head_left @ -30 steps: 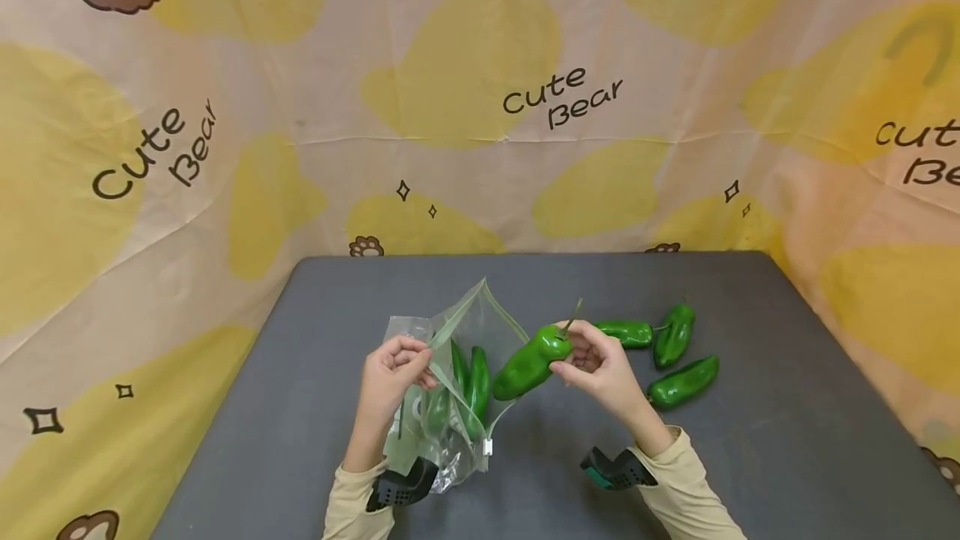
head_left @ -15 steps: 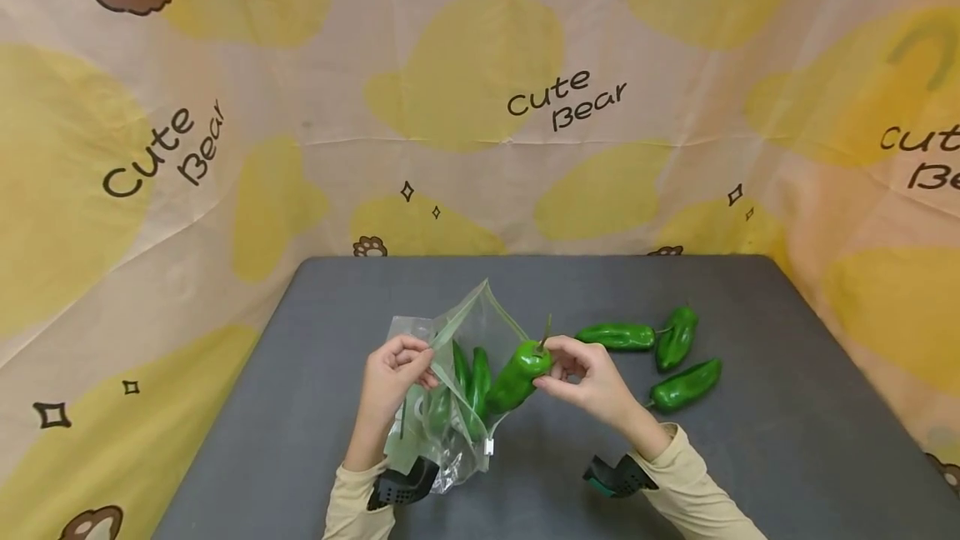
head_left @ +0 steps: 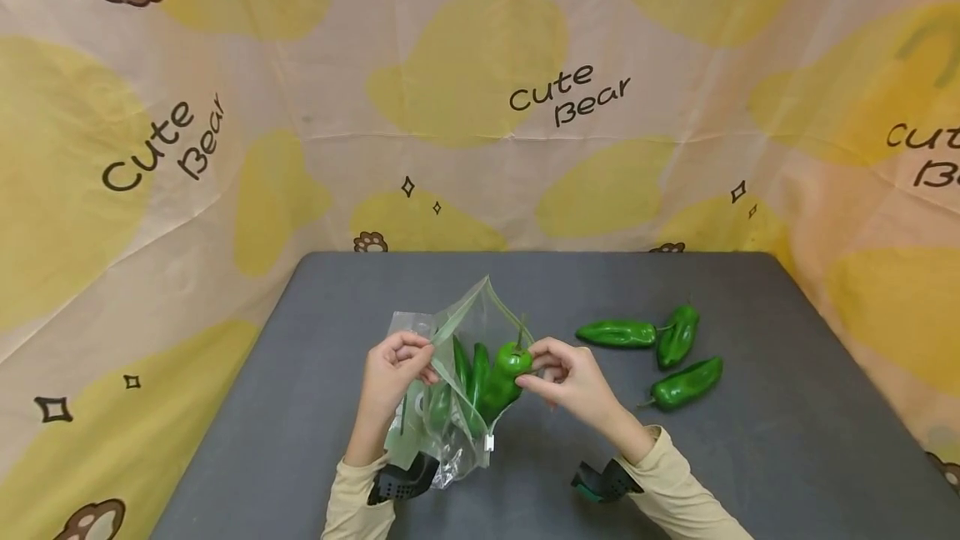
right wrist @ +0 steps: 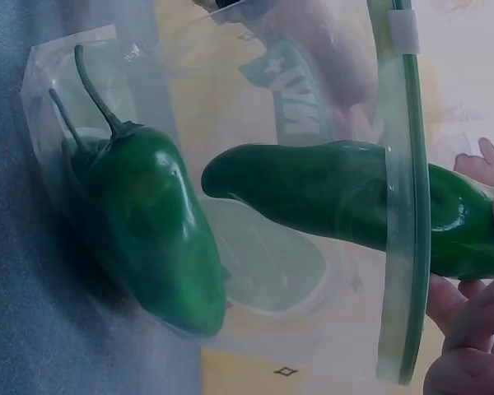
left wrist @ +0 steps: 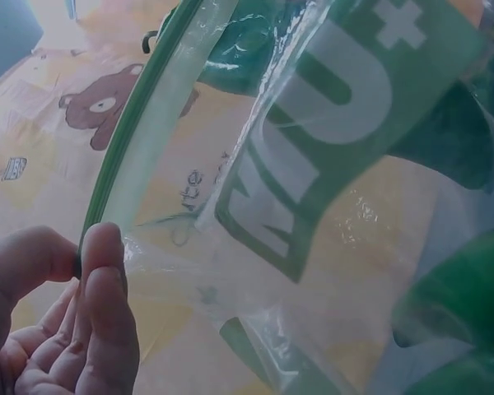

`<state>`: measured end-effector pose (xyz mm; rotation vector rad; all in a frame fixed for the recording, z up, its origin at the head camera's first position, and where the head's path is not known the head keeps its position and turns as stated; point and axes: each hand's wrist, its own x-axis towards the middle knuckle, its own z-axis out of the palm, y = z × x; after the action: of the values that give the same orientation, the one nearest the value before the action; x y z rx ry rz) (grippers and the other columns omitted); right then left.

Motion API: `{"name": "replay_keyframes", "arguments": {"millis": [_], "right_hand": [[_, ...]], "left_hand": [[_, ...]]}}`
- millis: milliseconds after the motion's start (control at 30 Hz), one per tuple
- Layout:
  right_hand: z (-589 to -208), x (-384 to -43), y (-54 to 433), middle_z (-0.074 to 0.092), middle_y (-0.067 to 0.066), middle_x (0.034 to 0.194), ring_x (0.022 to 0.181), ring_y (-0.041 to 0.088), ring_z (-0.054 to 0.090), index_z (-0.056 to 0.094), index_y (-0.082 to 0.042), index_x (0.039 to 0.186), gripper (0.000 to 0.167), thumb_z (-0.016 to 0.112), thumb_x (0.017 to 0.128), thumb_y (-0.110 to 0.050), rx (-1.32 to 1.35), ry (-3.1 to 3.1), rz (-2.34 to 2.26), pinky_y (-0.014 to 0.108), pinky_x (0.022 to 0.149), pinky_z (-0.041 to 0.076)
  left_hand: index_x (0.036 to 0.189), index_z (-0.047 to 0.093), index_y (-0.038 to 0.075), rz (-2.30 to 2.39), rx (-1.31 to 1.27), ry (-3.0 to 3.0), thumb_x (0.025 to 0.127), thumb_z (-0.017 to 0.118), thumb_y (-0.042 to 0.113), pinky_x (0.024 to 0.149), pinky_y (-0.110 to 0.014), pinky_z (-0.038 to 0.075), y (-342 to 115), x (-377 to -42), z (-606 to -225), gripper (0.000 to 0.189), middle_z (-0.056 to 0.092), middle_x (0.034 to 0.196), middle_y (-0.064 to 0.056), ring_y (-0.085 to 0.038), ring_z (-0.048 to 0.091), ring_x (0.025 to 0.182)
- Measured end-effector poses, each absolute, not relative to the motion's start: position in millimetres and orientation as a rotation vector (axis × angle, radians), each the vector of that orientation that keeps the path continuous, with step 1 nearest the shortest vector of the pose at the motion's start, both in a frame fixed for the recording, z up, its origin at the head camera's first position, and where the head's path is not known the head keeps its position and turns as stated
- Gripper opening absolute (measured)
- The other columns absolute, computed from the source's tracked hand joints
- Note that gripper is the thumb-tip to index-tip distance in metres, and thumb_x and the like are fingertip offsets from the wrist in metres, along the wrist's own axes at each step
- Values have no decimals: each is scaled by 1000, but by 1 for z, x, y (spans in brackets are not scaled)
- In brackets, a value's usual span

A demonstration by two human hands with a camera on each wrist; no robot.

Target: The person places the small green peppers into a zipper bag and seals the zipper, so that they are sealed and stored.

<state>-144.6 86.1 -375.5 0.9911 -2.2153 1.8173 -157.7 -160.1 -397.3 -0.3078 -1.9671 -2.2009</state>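
A clear zip bag with green edging and a white slider stands with its mouth spread open. My left hand pinches one side of its rim between thumb and fingers. My right hand grips a green pepper near its stem end. In the right wrist view, the narrow end of this green pepper points down past the rim into the bag. Other green peppers lie at the bag's bottom, seen through the plastic.
On the grey table, to the right of the bag, lie three more green peppers: one sideways, one upright in view and one nearer me. A printed cloth hangs behind the table and along both sides.
My right hand has moved left with the pepper, which has tipped more upright and gone from beside the bag's mouth into it. My left hand keeps its place on the rim.
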Motion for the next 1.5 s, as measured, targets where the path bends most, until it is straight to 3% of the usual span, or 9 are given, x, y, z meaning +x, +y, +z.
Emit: {"name": "replay_keyframes", "arguments": {"millis": [300,700,1167,1367,1500], "right_hand": [[-373,-145,87,62,17,72,32,15,41,56,7,90,20,66,73,11,995,-2262,1795,25,33,41],[-371,-147,81,61,10,64,34,8,38,59,8,89,22,70,70,9,1008,-2282,1720,20,31,36],[-362,-147,73,59,4,63,46,5,42,66,3,74,12,74,66,6,1026,-2268,1452,19,39,39],[-382,-159,76,60,1,66,51,4,43,68,-2,76,3,68,76,1,1027,-2329,1389,19,43,40],[-391,-165,78,60,-3,69,53,3,45,69,-6,79,8,62,83,-4,1044,-2337,1374,19,45,41]], "left_hand": [[87,51,-18,-2211,-340,-1947,82,60,-7,47,-28,52,-160,-157,-398,15,61,63,-4,-15,58,48],[87,52,-18,-2222,-325,-1925,81,60,-7,47,-27,51,-161,-158,-399,15,60,63,-5,-15,57,47],[87,52,-17,-2203,-335,-1951,82,60,-5,47,-28,51,-162,-157,-400,15,60,62,-4,-15,58,47],[86,52,-17,-2202,-360,-1938,82,60,-5,46,-28,51,-162,-157,-400,15,61,62,-4,-15,58,48],[86,52,-17,-2202,-363,-1941,82,60,-6,46,-27,51,-162,-157,-400,15,61,62,-4,-15,58,47]]}}
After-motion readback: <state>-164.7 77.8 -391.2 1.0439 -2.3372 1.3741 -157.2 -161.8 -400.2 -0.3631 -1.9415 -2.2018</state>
